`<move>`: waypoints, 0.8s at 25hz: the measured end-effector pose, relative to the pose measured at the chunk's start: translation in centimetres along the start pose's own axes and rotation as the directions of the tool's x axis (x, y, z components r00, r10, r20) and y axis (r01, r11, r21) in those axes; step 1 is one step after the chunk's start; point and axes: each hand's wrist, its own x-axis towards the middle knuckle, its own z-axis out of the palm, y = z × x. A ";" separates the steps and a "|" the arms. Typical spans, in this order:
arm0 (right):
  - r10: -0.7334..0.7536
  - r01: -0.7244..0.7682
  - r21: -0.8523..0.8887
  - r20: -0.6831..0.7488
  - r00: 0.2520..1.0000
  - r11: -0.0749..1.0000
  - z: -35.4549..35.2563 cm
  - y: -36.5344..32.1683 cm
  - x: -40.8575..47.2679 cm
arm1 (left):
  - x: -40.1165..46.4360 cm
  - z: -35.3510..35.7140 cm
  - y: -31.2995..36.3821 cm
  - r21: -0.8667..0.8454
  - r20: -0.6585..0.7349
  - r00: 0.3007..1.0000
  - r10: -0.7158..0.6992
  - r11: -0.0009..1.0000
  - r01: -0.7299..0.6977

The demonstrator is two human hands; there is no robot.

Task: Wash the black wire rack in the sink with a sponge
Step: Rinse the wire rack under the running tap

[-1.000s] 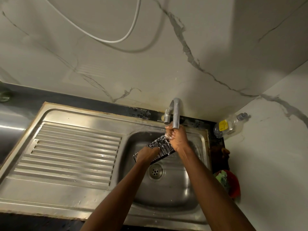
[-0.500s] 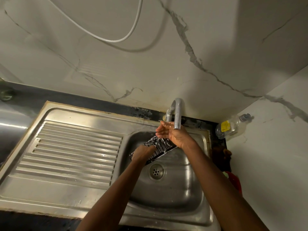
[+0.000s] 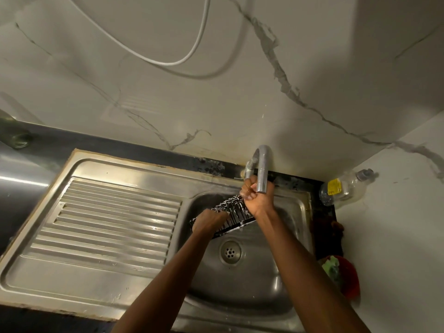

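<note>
Black wire rack (image 3: 234, 216), foam-streaked, hangs over the sink (image 3: 295, 207) basin. My left hand (image 3: 208, 219) grips its near end. My right hand (image 3: 255, 195) is curled at the tap (image 3: 262, 169); contents undeterminable. Risk: soapy wire may slip from a one-handed hold.

Legible text: none. Clear plastic bottle (image 3: 344, 188), lying in the corner by the wall, carries a yellow label (image 3: 334, 186); its print is too small and blurred to read.
</note>
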 end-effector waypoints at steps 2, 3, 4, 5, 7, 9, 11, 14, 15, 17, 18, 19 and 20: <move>0.005 0.000 0.031 -0.156 0.988 1.000 -0.1 -1.0 -0.2 | 0.3 0.4 0.6 0.025 0.022 0.999 0.030 0.999 -0.031; 0.006 -0.002 0.020 -0.228 0.974 1.000 -0.2 -1.4 -0.4 | 0.3 0.6 1.0 0.025 0.030 0.998 0.052 0.998 -0.053; 0.004 -0.006 -0.004 -0.272 0.962 1.000 -0.4 -1.7 -0.5 | 0.3 0.7 1.6 0.022 0.039 0.997 0.065 0.998 -0.066; 0.004 -0.011 -0.021 -0.295 0.955 1.000 -0.6 -1.9 -0.7 | 0.6 1.0 2.1 0.015 0.045 0.996 0.081 0.997 -0.082; 0.007 -0.004 0.011 -0.266 0.964 1.000 -1.1 -2.1 -1.3 | 0.9 1.5 2.9 0.031 0.045 0.996 0.071 0.997 -0.073; 0.017 0.002 0.087 -0.211 0.977 0.996 -1.7 -2.5 -1.7 | 0.7 2.1 3.7 0.086 0.044 0.997 0.068 0.994 -0.072; 0.009 0.008 0.076 -0.208 0.978 0.997 -2.2 -2.7 -1.8 | 0.5 2.6 4.0 0.123 0.037 0.997 0.064 0.990 -0.068; 0.015 -0.022 -0.029 -0.218 0.976 0.999 -2.0 -1.9 -1.1 | 0.2 2.6 3.1 0.107 0.049 0.997 0.053 0.993 -0.058; 0.020 -0.040 -0.090 -0.214 0.977 0.995 -1.7 -1.5 -1.0 | 0.3 2.6 2.5 0.063 0.056 0.997 0.052 0.996 -0.056; 0.028 -0.074 -0.241 -0.192 0.981 0.968 -1.2 -0.8 -0.8 | 0.5 2.6 1.2 -0.043 0.046 0.998 0.029 0.999 -0.027; 0.034 -0.084 -0.313 -0.163 0.986 0.946 -1.1 -0.6 -0.8 | 0.3 2.4 0.8 -0.059 0.034 0.999 0.014 0.998 -0.012; 0.040 -0.090 -0.386 -0.134 0.990 0.918 -1.0 -0.4 -1.0 | 0.2 2.2 0.4 -0.054 0.017 1.000 0.003 0.999 -0.002; 0.048 -0.086 -0.445 -0.095 0.994 0.892 -1.0 -0.4 -1.2 | 0.0 2.0 0.2 -0.036 0.005 1.000 -0.012 0.999 0.012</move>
